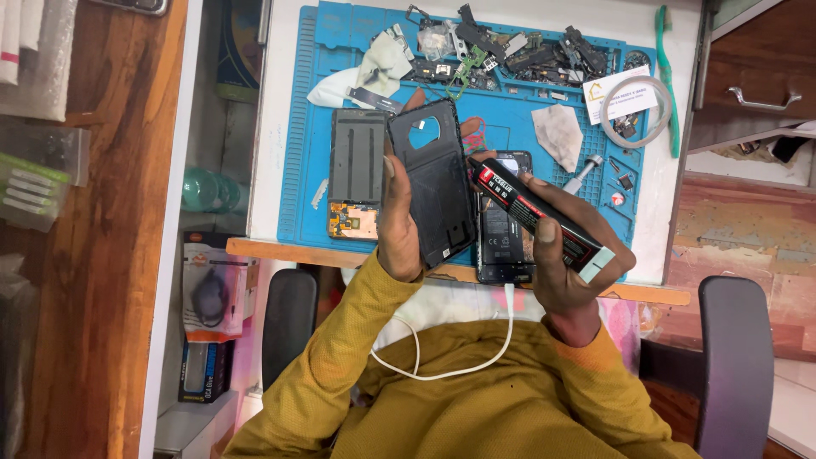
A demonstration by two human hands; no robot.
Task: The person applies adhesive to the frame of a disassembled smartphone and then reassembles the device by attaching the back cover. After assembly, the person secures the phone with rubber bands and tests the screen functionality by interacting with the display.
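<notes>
Left hand [399, 225] grips a black phone back cover [435, 183], inner face up. Right hand [565, 255] is closed around a black-and-red glue tube [535, 212], nozzle touching the cover's edge, above the blue repair mat [510, 115].

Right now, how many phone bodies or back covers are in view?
3. A black back cover in the left hand; an opened phone frame flat on the blue mat; a phone under the right hand, on a white cable. Loose parts may hide more.

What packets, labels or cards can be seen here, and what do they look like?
Glue tube: in the right hand, black with a red label.
Card: on the blue mat, upper right, white rectangle.
Blister pack: on the shelf at left, orange and white.
</notes>
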